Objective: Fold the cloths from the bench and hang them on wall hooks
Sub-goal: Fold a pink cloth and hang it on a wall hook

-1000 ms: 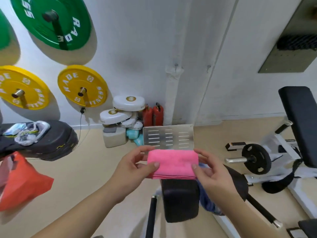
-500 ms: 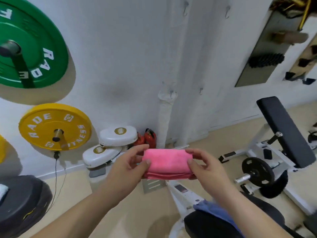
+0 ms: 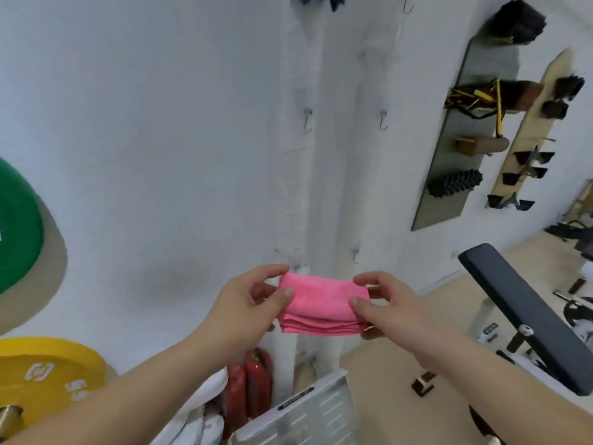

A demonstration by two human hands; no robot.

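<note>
A folded pink cloth (image 3: 322, 303) is held flat in front of the white wall. My left hand (image 3: 247, 303) pinches its left end and my right hand (image 3: 388, 305) pinches its right end. Bare metal wall hooks hang above the cloth: one on the left (image 3: 308, 120), one on the right (image 3: 383, 118), and a smaller one lower down (image 3: 355, 255). Another hook (image 3: 407, 4) sits near the top edge, with a dark cloth (image 3: 321, 0) hanging beside it.
A black bench pad (image 3: 526, 316) slants at the right. Green (image 3: 16, 226) and yellow (image 3: 41, 374) weight plates hang on the left wall. Red bottles (image 3: 248, 390) and a slotted metal plate (image 3: 298, 415) stand below. Racks of gear (image 3: 465, 133) line the right wall.
The view has tilted upward from the bench toward the wall, bringing the hooks into sight. Both hands have kept hold of the folded pink cloth and raised it toward the wall.
</note>
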